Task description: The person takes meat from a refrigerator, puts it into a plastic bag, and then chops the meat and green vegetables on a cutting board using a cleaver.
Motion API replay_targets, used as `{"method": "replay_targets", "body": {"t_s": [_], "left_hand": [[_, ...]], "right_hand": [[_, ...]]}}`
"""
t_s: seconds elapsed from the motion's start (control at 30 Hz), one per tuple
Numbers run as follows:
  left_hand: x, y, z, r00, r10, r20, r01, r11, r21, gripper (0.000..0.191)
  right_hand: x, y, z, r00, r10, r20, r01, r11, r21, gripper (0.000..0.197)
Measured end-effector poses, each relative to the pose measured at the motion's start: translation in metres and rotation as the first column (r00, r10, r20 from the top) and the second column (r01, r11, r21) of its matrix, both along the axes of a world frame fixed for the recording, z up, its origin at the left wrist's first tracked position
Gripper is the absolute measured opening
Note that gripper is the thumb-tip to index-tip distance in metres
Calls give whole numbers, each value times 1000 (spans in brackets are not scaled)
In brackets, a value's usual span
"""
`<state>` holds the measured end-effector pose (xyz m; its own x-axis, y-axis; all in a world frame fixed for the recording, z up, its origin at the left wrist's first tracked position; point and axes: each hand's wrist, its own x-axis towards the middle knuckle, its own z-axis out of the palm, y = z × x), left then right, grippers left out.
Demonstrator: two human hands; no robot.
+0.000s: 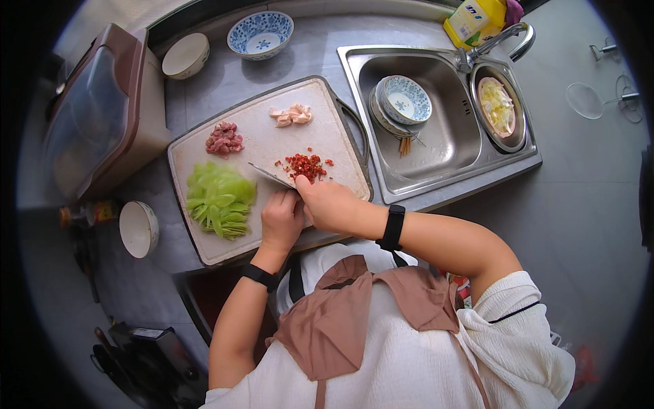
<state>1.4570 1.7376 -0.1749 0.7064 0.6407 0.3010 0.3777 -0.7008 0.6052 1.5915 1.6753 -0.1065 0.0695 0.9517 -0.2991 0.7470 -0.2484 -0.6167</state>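
Observation:
My right hand [334, 204] grips a kitchen knife [272, 175], whose blade points to the upper left, low over the cutting board [260, 148]. Close against it, my left hand [281, 217] has its fingers curled down near the blade at the board's front edge. Whatever may be under those fingers is hidden. Chopped red chillies [306, 166] lie just beyond the knife. Sliced green vegetable [219, 199] is heaped at the board's left, below a small pile of diced raw meat [224, 139]. Pale pieces of meat or fat [291, 115] sit near the far edge.
Right of the board is a steel sink [444, 148] with stacked bowls [406, 99] and chopsticks [405, 146]. Its side basin holds a plate of shredded vegetable [496, 107]. Other bowls [260, 36] stand behind and left [139, 229]. A lidded bin [107, 112] borders the left.

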Motion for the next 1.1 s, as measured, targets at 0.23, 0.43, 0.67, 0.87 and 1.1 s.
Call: {"method": "replay_targets", "body": {"t_s": [0.23,0.43,0.67,0.87,1.1], "left_hand": [[-5,-7,13,991,129,42,-120,979,-163,11],[-9,-1,7,996,79,35,-75,991,-107,10],[-3,3,7,998,53,18,-51,994,-98,10],[-2,4,6,999,35,12,-34,994,-99,9],[0,5,8,996,62,-59,-70,987,-145,4]], "right_hand": [[21,-13,0,996,-84,-39,88,990,108,24],[13,-19,7,999,8,33,-8,1000,9,24],[7,-19,8,1000,18,24,-19,1000,2,24],[6,-16,7,1000,13,20,-12,999,-41,25],[-8,5,-7,996,-45,-71,49,998,47,24]]}}
